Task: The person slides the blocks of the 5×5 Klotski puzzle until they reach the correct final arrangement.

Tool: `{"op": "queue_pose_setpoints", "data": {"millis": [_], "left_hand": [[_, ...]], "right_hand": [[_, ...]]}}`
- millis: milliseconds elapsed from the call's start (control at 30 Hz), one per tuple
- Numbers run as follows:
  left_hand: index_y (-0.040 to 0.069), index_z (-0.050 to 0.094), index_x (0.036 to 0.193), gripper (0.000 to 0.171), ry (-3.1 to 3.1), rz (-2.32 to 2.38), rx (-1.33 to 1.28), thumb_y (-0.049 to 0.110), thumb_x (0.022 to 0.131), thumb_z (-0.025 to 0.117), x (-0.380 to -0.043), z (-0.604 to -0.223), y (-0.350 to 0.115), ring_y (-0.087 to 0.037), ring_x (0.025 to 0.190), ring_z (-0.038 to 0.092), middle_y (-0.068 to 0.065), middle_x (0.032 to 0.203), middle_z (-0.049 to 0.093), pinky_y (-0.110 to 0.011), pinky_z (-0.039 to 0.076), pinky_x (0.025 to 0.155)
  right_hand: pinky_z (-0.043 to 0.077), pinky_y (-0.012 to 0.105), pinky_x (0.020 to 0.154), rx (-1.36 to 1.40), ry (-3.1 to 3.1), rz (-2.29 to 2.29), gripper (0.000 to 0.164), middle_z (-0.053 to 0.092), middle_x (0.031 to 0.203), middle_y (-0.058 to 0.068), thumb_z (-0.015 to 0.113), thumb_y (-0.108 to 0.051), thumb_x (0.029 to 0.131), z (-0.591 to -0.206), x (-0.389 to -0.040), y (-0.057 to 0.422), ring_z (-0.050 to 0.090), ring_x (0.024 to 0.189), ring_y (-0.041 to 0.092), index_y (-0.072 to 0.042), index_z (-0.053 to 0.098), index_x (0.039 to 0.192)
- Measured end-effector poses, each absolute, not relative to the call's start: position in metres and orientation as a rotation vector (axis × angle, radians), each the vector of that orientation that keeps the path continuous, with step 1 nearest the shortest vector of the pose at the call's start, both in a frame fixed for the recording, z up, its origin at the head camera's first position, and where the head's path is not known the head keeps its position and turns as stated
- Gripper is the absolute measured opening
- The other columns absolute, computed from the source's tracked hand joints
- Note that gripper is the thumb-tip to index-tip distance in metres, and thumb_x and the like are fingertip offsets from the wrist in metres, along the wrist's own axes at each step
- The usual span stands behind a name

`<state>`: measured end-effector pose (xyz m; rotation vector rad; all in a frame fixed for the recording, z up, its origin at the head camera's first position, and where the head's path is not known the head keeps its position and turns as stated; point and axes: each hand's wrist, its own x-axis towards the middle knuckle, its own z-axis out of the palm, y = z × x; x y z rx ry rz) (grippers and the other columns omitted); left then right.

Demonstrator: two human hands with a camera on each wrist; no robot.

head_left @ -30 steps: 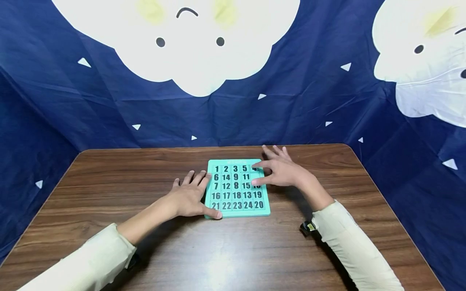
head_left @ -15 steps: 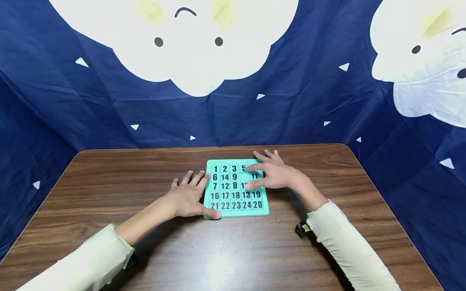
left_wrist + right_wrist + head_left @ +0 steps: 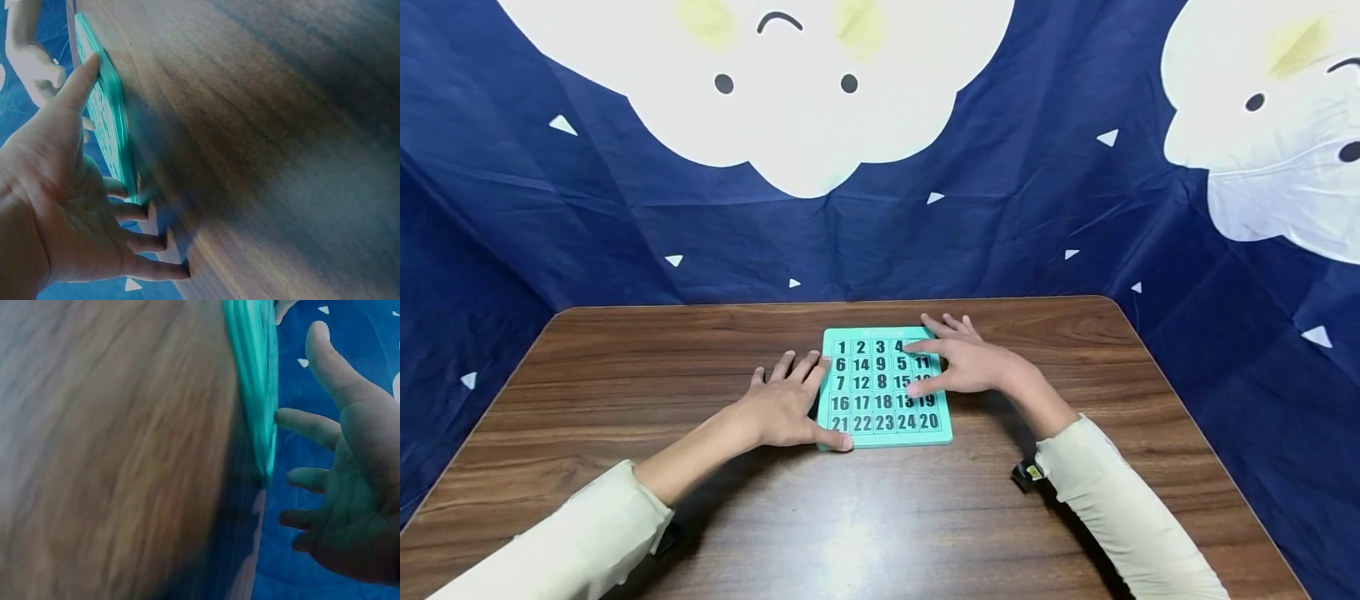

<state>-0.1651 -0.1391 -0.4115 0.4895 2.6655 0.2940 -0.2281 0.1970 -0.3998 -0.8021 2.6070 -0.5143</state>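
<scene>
A turquoise sliding number puzzle [image 3: 884, 425] lies flat on the wooden table, its black-numbered tiles facing up. My left hand [image 3: 784, 410] spreads along its left side, the thumb on the near left corner and the index fingertip at the left edge. In the left wrist view, the left fingers [image 3: 150, 242] reach down beside the puzzle's edge. My right hand [image 3: 973, 365] hovers over the upper right part, its index fingertip on the top row beside the 4 tile [image 3: 898, 346]. The right thumb [image 3: 334, 362] is held above the face. The top right corner is hidden under this hand.
The brown wooden table [image 3: 880, 533] ends at its far edge just behind the puzzle. Beyond hangs a dark blue cloth [image 3: 880, 250] with white clouds and triangles. A small black device [image 3: 1024, 473] sits by the right sleeve.
The 11 tile has slid right, the 5 tile down into the second row, and the 4 tile left in the top row. My right hand has shifted slightly left; my left hand stays.
</scene>
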Motion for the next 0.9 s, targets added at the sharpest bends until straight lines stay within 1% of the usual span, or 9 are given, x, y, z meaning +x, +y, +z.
{"op": "queue_pose_setpoints", "data": {"millis": [167,333,433,567,633,667,733,833,900], "left_hand": [[0.013,0.013,0.183,0.144,2.660,0.293,0.495,0.094,0.082,0.074,-0.166,-0.410,-0.138,-0.057,0.175,0.008,-0.019,0.191,0.012,-0.090,0.012,0.129],[0.013,0.012,0.183,0.146,2.655,0.281,0.475,0.095,0.081,0.074,-0.166,-0.410,-0.140,-0.056,0.175,0.007,-0.019,0.191,0.011,-0.090,0.012,0.129],[0.013,0.012,0.183,0.145,2.654,0.281,0.470,0.095,0.081,0.074,-0.166,-0.410,-0.140,-0.056,0.175,0.007,-0.019,0.191,0.011,-0.089,0.012,0.129],[0.013,0.013,0.183,0.145,2.653,0.291,0.475,0.095,0.081,0.075,-0.166,-0.410,-0.139,-0.056,0.175,0.007,-0.019,0.191,0.011,-0.089,0.012,0.129],[0.013,0.013,0.183,0.145,2.652,0.296,0.479,0.095,0.081,0.075,-0.166,-0.410,-0.138,-0.056,0.175,0.007,-0.019,0.191,0.011,-0.089,0.012,0.129],[0.013,0.013,0.183,0.145,2.651,0.297,0.480,0.095,0.081,0.075,-0.166,-0.410,-0.138,-0.056,0.175,0.007,-0.019,0.191,0.011,-0.090,0.012,0.129],[0.012,0.013,0.183,0.145,2.649,0.290,0.476,0.094,0.082,0.075,-0.166,-0.411,-0.139,-0.056,0.175,0.007,-0.020,0.191,0.011,-0.090,0.012,0.129],[0.012,0.013,0.183,0.144,2.649,0.278,0.465,0.094,0.082,0.074,-0.166,-0.411,-0.139,-0.056,0.175,0.007,-0.020,0.191,0.011,-0.089,0.012,0.130],[0.012,0.013,0.183,0.144,2.649,0.278,0.466,0.094,0.082,0.074,-0.166,-0.411,-0.138,-0.056,0.175,0.007,-0.019,0.191,0.011,-0.089,0.012,0.130]], "right_hand": [[-0.009,0.079,0.136,-0.773,2.657,-0.542,0.057,0.018,0.190,0.018,0.080,-0.067,0.098,-0.395,-0.225,0.202,0.001,0.176,0.055,-0.033,0.080,0.143],[-0.005,0.078,0.137,-0.753,2.742,-0.460,0.067,0.020,0.189,0.021,0.078,-0.072,0.097,-0.400,-0.227,0.197,0.005,0.175,0.056,-0.033,0.075,0.151],[-0.005,0.079,0.137,-0.840,2.678,-0.492,0.062,0.018,0.190,0.019,0.075,-0.072,0.099,-0.400,-0.225,0.188,0.004,0.175,0.056,-0.034,0.076,0.149],[-0.007,0.078,0.136,-0.838,2.676,-0.498,0.047,0.029,0.187,0.017,0.078,-0.068,0.099,-0.396,-0.221,0.184,0.006,0.175,0.056,-0.033,0.087,0.129],[-0.005,0.079,0.137,-0.814,2.733,-0.478,0.041,0.036,0.184,0.018,0.081,-0.066,0.098,-0.393,-0.220,0.182,0.010,0.175,0.057,-0.031,0.091,0.117],[-0.004,0.079,0.137,-0.816,2.749,-0.481,0.041,0.037,0.183,0.018,0.081,-0.065,0.098,-0.392,-0.220,0.180,0.012,0.174,0.057,-0.030,0.091,0.116],[-0.003,0.079,0.137,-0.863,2.734,-0.489,0.047,0.034,0.185,0.017,0.079,-0.067,0.099,-0.394,-0.220,0.174,0.012,0.174,0.056,-0.029,0.088,0.125],[-0.005,0.076,0.138,-0.925,2.642,-0.490,0.062,0.022,0.189,0.015,0.074,-0.072,0.100,-0.396,-0.218,0.164,0.006,0.176,0.053,-0.034,0.077,0.148],[-0.007,0.075,0.138,-0.922,2.615,-0.470,0.066,0.018,0.190,0.014,0.072,-0.074,0.100,-0.396,-0.217,0.164,0.003,0.176,0.053,-0.036,0.072,0.154]]}}
